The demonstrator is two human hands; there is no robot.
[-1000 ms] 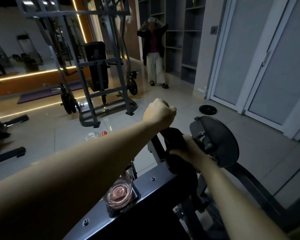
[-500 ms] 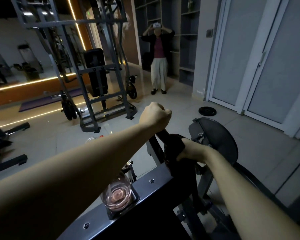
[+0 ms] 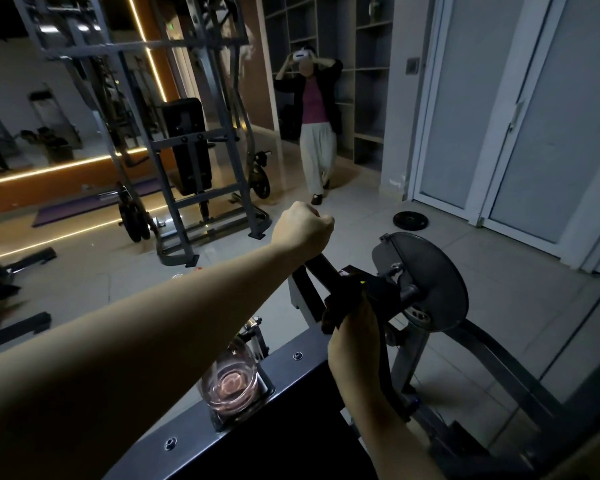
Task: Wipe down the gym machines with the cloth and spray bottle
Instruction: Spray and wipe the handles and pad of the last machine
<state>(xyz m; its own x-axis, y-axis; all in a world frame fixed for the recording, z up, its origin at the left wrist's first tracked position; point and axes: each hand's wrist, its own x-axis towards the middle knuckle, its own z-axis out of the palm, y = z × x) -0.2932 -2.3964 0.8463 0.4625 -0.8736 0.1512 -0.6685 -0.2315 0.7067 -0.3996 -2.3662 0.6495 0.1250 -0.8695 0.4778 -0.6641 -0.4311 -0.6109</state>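
My left hand (image 3: 303, 230) grips the top end of a black handle bar (image 3: 321, 269) on the gym machine, its fingers curled tight round it. Lower on the same bar, my right hand (image 3: 355, 341) holds a dark cloth (image 3: 340, 304) wrapped round the bar. A clear bottle (image 3: 231, 379) with pinkish liquid stands in a holder on the machine's grey frame plate (image 3: 293, 356), under my left forearm. Its top is hidden by my arm. A dark round disc (image 3: 433, 271) on the machine sits just right of the cloth.
A grey weight rack (image 3: 187, 157) with a black pad stands ahead on the left. A person (image 3: 314, 109) stands on the tiled floor beyond my left hand. A black weight plate (image 3: 410, 220) lies on the floor near white doors (image 3: 520, 116) on the right.
My right hand has slid the cloth down the bar toward me. My left hand keeps its grip at the top. The person in the background has stepped nearer.
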